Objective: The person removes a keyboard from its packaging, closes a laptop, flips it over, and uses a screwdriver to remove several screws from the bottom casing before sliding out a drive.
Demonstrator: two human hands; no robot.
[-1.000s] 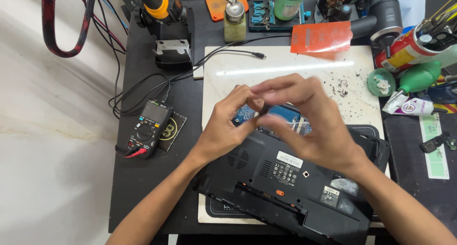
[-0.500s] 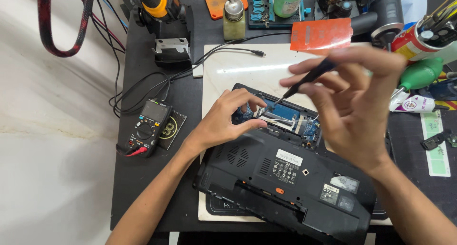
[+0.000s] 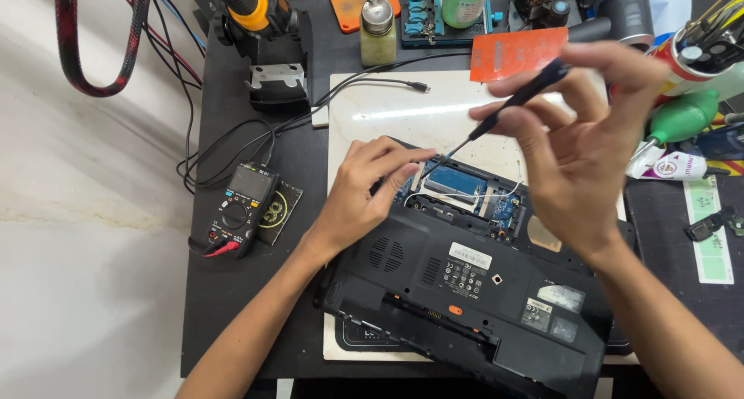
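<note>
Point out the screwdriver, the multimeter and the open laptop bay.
screwdriver (image 3: 518, 101), head view, on its black handle.
multimeter (image 3: 236, 210), head view, on its dial.
open laptop bay (image 3: 456, 180), head view, on the blue module inside.

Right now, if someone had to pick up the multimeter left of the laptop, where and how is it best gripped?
Probably across the long side edges of the multimeter, coming from above. It lies flat, face up, on the black table, both sides exposed. Avoid its near end, where the probe leads plug in.
</note>
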